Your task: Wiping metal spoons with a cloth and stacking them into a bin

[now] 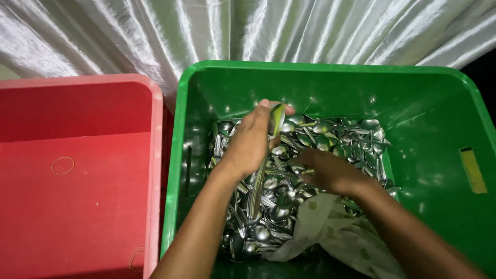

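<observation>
Your left hand [251, 139] is clenched around a bundle of spoons [263, 170], their bowls poking up past your thumb and the handles hanging below your palm. Your right hand [328, 170] digs into the spoon heap [330, 137]; I cannot tell what its fingers grip. Two crates: one green crate [181, 155] holding spoons too many to count and one cloth [336, 232], and one red crate [155, 129] with two rubber bands [62, 165].
</observation>
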